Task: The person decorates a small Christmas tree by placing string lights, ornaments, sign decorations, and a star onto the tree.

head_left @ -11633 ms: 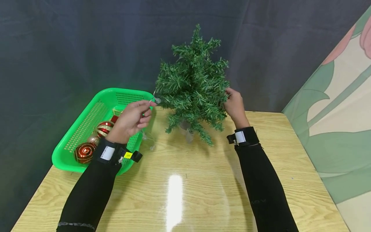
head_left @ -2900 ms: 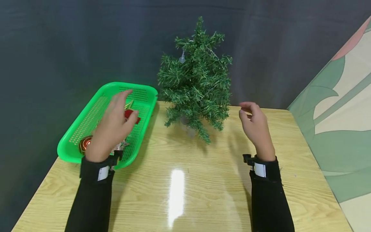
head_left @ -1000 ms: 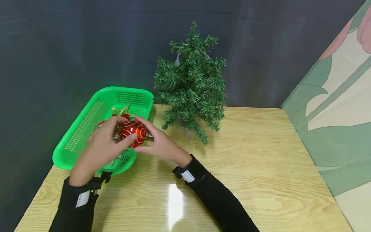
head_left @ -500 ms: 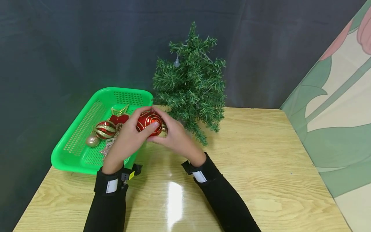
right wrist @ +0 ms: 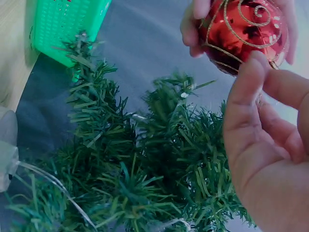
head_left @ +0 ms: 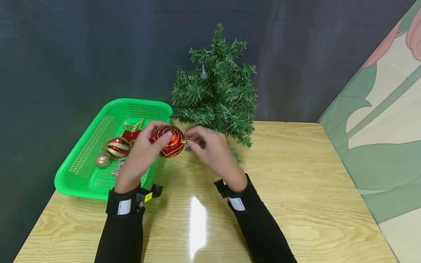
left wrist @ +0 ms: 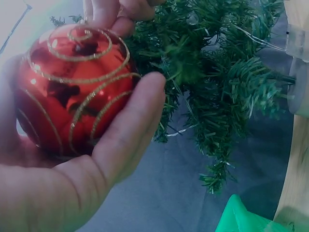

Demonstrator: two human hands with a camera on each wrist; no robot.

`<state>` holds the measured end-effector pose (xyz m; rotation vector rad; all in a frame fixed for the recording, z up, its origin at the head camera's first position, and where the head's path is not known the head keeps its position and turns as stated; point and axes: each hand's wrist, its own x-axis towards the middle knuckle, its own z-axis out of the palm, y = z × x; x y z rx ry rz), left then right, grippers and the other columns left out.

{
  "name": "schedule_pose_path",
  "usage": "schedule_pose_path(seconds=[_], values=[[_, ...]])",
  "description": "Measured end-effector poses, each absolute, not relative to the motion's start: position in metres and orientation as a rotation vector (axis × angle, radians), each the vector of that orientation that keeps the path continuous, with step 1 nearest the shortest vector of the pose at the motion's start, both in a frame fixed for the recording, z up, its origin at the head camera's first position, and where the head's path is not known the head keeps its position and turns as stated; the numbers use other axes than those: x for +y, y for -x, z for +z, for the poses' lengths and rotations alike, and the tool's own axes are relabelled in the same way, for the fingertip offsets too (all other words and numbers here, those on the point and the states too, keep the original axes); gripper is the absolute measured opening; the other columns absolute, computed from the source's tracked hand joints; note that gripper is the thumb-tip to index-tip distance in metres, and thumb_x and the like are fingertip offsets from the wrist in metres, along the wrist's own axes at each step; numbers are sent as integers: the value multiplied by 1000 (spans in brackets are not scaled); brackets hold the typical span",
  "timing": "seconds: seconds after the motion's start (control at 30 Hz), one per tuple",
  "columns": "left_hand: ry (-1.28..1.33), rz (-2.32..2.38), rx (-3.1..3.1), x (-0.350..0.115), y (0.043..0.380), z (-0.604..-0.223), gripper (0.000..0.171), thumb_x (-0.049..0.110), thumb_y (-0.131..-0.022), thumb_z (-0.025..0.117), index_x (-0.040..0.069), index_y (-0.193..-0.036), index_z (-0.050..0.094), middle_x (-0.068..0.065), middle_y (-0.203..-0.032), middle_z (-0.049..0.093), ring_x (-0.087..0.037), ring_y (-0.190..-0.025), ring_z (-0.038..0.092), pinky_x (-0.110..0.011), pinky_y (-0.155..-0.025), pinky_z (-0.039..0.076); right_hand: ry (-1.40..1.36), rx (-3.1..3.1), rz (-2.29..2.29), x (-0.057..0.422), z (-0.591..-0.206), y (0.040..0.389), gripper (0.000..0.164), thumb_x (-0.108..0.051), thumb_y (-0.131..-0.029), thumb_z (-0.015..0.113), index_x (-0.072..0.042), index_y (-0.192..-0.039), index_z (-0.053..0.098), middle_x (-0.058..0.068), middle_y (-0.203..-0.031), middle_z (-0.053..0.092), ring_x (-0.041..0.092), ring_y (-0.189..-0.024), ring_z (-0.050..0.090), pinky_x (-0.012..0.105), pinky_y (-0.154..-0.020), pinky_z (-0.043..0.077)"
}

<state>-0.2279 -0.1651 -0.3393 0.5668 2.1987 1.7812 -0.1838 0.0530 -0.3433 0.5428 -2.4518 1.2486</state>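
While our left hand (head_left: 142, 155) grips the slick, likely fragile bauble (head_left: 173, 146) mid-frame, our right hand (head_left: 217, 152) pinches its seemingly surer cap (head_left: 185, 141).

Red Christmas bauble (head_left: 173, 143), left of centre: glossy, smooth, rough glitter lines. Basket (head_left: 89, 146), left: plastic, slight sheen. Tabletop (head_left: 296, 204), bottom: wood-grained, shiny. Artificial Christmas tree (head_left: 217, 95), upper centre: bristly plastic-looking needles. Backdrop (head_left: 95, 51), upper left: matt cloth.

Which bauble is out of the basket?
The red gold-swirled bauble, gripped by the left hand; the striped bauble and small pale bauble lie inside the basket.
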Motion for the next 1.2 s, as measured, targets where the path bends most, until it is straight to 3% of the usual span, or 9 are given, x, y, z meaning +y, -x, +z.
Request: schedule_pose_path(seconds=[0.17,0.3,0.4,0.5,0.6,0.7,0.87,0.97,1.2], values=[[-503,1693,2227,-168,225,-338,54,49,-100,64,20,-142,44,-5,-136,57,-22,-121,58,-34,-93,53,-547,-2358,1325,58,-339,180,7,-9,-98,71,-6,-102,76,5,-83,73,6,-63,65,23,-59,55],[-525,1629,2259,-169,227,-337,57,50,-100,65,26,-148,43,-3,-142,53,-23,-121,55,-40,-90,48,-518,-2294,1525,61,-334,177,7,-8,-100,69,-4,-102,75,8,-78,70,15,-60,65,29,-56,56],[-549,1638,2263,-169,227,-336,55,49,-101,63,27,-148,47,0,-145,53,-21,-124,53,-42,-92,47,-497,-2365,1532,64,-331,175,15,-12,-100,68,-7,-114,72,6,-89,71,18,-68,67,29,-62,57],[-566,1697,2246,-166,227,-335,50,49,-102,62,27,-146,51,0,-142,56,-19,-125,56,-40,-95,50,-553,-2523,1384,65,-330,173,40,-18,-99,73,-12,-137,63,3,-109,70,12,-81,69,25,-71,57],[-588,1755,2204,-164,225,-335,47,45,-104,60,24,-145,51,-4,-136,59,-21,-119,62,-35,-91,55,-649,-2570,1228,61,-333,173,51,-21,-97,75,-12,-144,57,3,-120,68,8,-88,69,19,-78,57],[-609,1788,2166,-161,225,-336,45,41,-106,58,20,-145,50,-8,-133,59,-24,-114,65,-33,-87,58,-665,-2463,1155,57,-336,175,35,-16,-97,74,-7,-130,66,6,-111,70,10,-85,69,18,-76,57],[-599,1738,2175,-161,225,-337,47,45,-104,59,22,-144,51,-2,-142,52,-21,-129,54,-42,-101,48,-640,-2351,1148,55,-338,176,11,-7,-96,73,-6,-107,71,3,-96,69,9,-79,65,20,-70,55],[-594,1715,2153,-161,226,-339,48,47,-103,61,24,-144,50,0,-144,51,-20,-131,50,-44,-104,44,-643,-2350,1151,55,-338,176,9,-4,-96,71,-5,-105,70,5,-96,68,10,-80,65,19,-70,56],[-643,1749,2028,-162,227,-342,47,35,-105,61,18,-146,46,-8,-137,57,-26,-117,62,-31,-91,55,-596,-2291,1125,52,-338,175,7,-2,-94,69,-4,-101,71,7,-99,69,13,-79,68,18,-68,57]])
